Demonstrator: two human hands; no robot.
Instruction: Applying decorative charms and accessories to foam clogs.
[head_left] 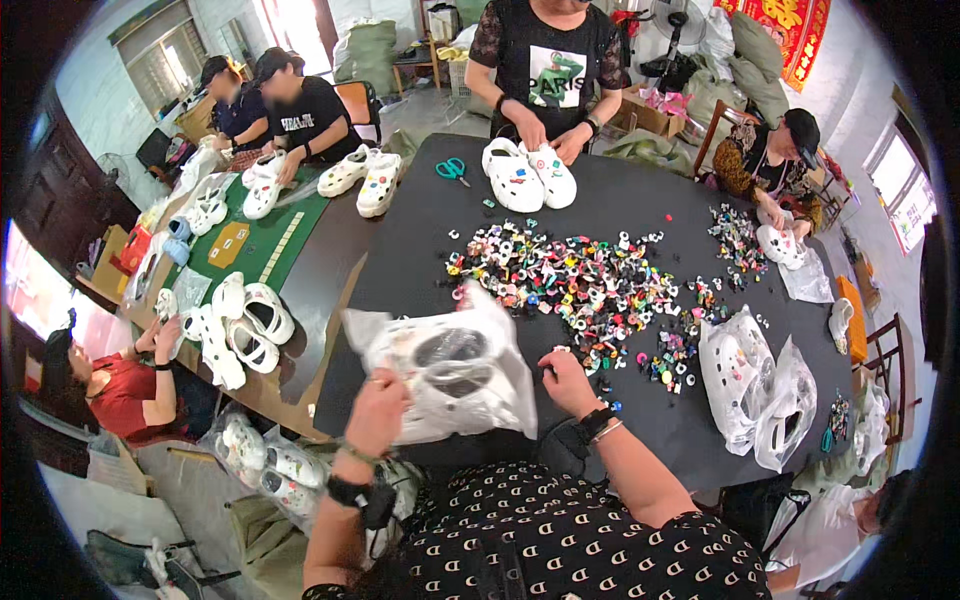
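Observation:
A clear plastic bag with a pair of white clogs inside lies at the near edge of the dark table, its top flaring upward. My left hand is closed on the bag's near left side. To the right of the bag my right hand rests over the table with its fingers curled in, apart from the bag; what they hold, if anything, is hidden. Just beyond both hands spreads a heap of small colourful shoe charms.
Two bagged pairs of clogs lie at the right. Across the table a person handles white clogs beside teal scissors. Another person works at the far right. On the left, people sit round a table with a green mat and loose clogs.

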